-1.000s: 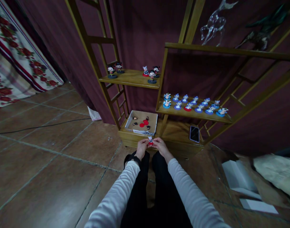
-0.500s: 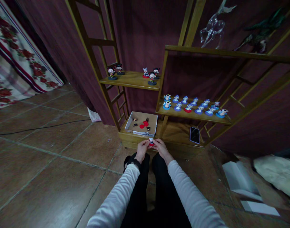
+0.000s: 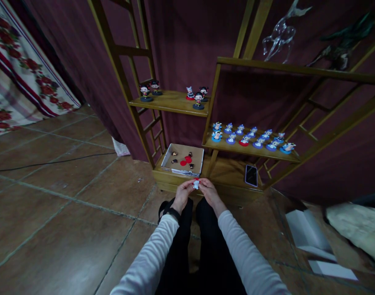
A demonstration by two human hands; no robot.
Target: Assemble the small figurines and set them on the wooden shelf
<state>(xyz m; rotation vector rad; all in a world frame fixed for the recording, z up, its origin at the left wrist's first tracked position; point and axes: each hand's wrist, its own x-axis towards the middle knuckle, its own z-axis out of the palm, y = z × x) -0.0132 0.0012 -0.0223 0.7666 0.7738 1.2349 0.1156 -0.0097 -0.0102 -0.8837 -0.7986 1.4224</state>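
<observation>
Between my fingertips is a small white figurine (image 3: 196, 184) with a red base, tipped so that the red part points away from me. My left hand (image 3: 184, 192) pinches it from the left, and my right hand (image 3: 209, 191) is closed on its other side. Just beyond my hands a shallow cardboard box (image 3: 167, 168) sits on the lowest shelf. Inside it lie red discs (image 3: 187, 159) and several small dark-haired figure pieces (image 3: 191, 166).
Several figurines (image 3: 198, 100) stand on the upper left shelf (image 3: 171, 98). Two rows of blue and purple figurines (image 3: 259, 142) fill the right shelf. A phone (image 3: 251, 175) lies below them. A clear deer ornament (image 3: 281, 35) stands high up. White packaging (image 3: 308, 231) is on the floor.
The figurine in my hands has been turned over, its red base going from the near side to the far side. Both hands stay in about the same place. The view has shifted slightly.
</observation>
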